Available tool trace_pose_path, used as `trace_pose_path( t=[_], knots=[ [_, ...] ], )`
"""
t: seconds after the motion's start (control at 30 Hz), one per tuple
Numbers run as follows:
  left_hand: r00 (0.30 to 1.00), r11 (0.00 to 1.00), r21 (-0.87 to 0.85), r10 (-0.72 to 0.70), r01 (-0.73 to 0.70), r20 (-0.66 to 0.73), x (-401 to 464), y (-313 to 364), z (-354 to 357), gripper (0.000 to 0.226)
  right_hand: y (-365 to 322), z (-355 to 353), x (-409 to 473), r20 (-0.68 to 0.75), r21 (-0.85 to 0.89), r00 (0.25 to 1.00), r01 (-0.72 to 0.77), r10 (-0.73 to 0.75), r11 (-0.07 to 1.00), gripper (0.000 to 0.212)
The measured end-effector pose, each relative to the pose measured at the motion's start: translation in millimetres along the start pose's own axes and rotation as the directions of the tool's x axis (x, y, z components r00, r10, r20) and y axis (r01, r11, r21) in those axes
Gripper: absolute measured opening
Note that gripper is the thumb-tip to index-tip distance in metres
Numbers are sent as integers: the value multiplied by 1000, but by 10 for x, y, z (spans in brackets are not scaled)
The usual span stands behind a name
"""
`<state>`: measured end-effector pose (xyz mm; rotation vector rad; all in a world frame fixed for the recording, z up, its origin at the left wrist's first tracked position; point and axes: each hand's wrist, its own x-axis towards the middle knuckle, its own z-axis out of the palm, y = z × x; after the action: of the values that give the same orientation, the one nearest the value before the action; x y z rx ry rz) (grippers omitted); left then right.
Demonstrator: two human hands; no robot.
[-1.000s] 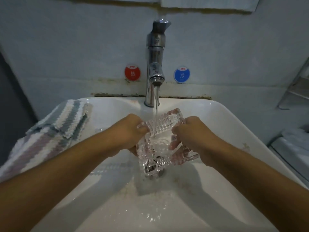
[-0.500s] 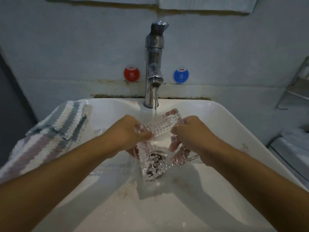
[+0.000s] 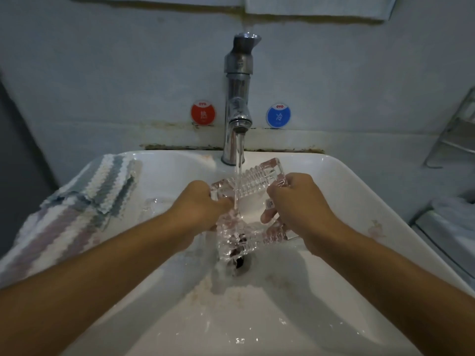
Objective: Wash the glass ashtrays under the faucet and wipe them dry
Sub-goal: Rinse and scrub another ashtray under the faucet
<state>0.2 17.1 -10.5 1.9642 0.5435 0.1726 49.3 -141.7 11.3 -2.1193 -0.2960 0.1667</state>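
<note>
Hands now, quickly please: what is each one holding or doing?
Left hand: closed, gripping the left side of the glass ashtray under the running water.
Right hand: closed, gripping the ashtray's right side.

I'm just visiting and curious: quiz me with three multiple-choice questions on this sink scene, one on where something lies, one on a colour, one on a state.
1. Where does the striped towel lie?
A. on the left rim of the sink
B. in the basin over the drain
C. hung on the faucet

2. What colour is the round sticker left of the faucet?
A. green
B. red
C. yellow

3. What state is the faucet in?
A. shut off
B. dripping only
C. running

Answers:
1. A: the towel drapes over the left edge of the sink.
2. B: the red sticker is left of the faucet, the blue sticker right.
3. C: a water stream falls onto the glass ashtray gripped by the left hand and right hand.
</note>
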Motion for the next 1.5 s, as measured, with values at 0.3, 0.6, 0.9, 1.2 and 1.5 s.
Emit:
trace_pose_path(
  t=[0.3,0.6,0.9,1.2,1.5],
  knots=[
    [1000,1000,0,-26,26,13,47,-109,147,30,5,13,-17,2,29,999,-35,35,999,14],
    [995,989,112,97,-93,-24,-99,-24,165,28,4,-13,6,-5,71,998,-64,64,995,22],
    [994,997,-60,59,-54,90,-128,25,126,23,20,9,35,-48,104,997,-63,68,993,22],
    [981,963,-261,-14,66,195,-218,53,250,35,43,-29,80,-126,238,987,-67,99,969,19],
    [947,897,-376,-121,233,298,-192,60,203,50,67,-10,96,-161,214,986,-7,43,977,14]
  ],
)
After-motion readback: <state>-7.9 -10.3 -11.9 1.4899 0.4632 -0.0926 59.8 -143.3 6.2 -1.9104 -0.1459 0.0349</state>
